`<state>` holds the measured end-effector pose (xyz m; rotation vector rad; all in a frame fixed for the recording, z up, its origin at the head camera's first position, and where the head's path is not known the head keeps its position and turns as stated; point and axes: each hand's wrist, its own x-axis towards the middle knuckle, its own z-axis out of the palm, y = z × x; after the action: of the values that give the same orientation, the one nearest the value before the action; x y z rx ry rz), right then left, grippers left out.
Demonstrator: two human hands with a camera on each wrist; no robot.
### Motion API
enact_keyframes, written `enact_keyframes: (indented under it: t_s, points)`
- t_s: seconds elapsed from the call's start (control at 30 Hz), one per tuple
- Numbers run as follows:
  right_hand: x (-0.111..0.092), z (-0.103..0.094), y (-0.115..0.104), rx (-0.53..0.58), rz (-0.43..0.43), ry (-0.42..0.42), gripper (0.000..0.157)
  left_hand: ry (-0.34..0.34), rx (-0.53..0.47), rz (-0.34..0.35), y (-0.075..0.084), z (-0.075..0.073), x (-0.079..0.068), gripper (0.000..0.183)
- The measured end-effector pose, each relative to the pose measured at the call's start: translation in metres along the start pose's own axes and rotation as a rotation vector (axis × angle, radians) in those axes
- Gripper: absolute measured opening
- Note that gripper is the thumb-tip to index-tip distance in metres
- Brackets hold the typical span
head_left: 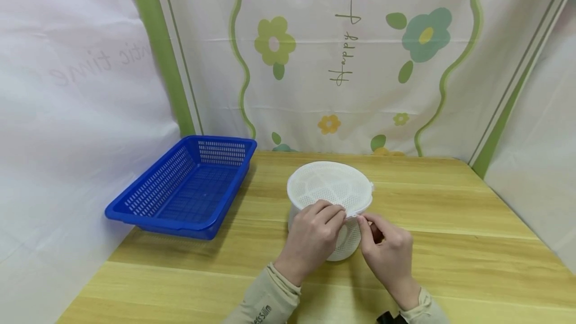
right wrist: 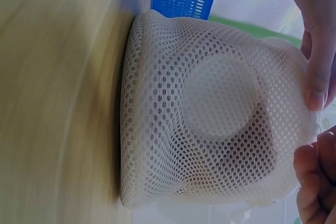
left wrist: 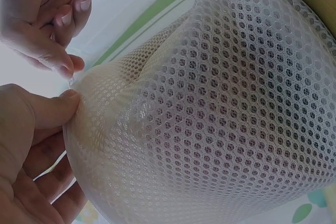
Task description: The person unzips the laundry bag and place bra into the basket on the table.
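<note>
Before a flowered curtain (head_left: pixel 306 94) with "Happy Life" running sideways up it, a white mesh bag (head_left: pixel 330 184) stands mid-table, its rim gripped by the left hand (head_left: pixel 312 234) while the right (head_left: pixel 389 249) pinches a small pull (left wrist: pixel 71 83). Wood-grain tabletop (head_left: pixel 459 249) stretches rightward; leftward, a blue basket (head_left: pixel 231 194) sits at the edge.

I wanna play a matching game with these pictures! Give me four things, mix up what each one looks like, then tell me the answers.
Things:
1. basket
2. bag
3. table
4. cloth wall

Looks:
A. yellowish wood
B. printed with flowers
C. blue, with lots of small holes
D. white mesh, with the left hand and right hand at its edge

Right pairs: 1-C, 2-D, 3-A, 4-B
</note>
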<state>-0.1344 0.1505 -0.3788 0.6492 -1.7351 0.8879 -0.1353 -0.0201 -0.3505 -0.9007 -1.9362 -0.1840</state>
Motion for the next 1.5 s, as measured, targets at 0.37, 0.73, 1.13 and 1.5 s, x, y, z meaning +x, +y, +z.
enact_keyframes:
  t_s: [0.37,0.73,1.13,1.5]
  points:
    - [0.0008,0.002,0.0018,0.055,-0.031,-0.037,0.014,-0.016,-0.047,-0.034,-0.0008,0.0008,0.0,0.004]
    - [0.0007,0.002,-0.0042,0.107,-0.065,-0.058,0.019,-0.036,-0.088,-0.042,0.0012,0.0027,-0.0002,0.007]
    - [-0.0002,0.0008,-0.0029,0.074,-0.05,-0.034,0.019,-0.026,-0.035,-0.035,0.0007,0.0022,-0.0006,0.007]
    - [-0.0011,-0.0007,0.0004,0.011,-0.008,-0.001,0.01,-0.005,-0.023,-0.021,0.0004,0.0012,-0.0002,0.005]
